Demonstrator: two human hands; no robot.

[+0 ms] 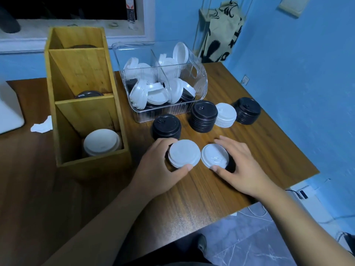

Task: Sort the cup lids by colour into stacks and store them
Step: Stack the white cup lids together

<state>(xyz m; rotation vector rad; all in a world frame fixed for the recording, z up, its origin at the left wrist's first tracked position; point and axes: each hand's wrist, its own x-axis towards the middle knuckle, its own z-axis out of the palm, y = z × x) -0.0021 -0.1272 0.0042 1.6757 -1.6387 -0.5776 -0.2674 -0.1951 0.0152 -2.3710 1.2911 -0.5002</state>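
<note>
My left hand [159, 166] grips a small stack with a white lid [184, 153] on top and dark lids beneath. Close beside it, my right hand [243, 166] grips another stack topped by a white lid [214, 156] over black ones. Behind them on the table stand three black stacks [166, 125] [204, 114] [247, 110] and one white stack [225, 114]. A clear bin [199, 73] holds several loose white and black lids. The wooden organiser [117, 156] has white lids [101, 142] in its near compartment and dark lids [88, 94] in the middle one.
The wooden table [221, 191] ends near right, with grey floor beyond. Crumpled white paper [41, 126] lies left of the organiser, and a white object [9, 110] sits at the far left. Patterned cloth [222, 31] hangs on the blue wall.
</note>
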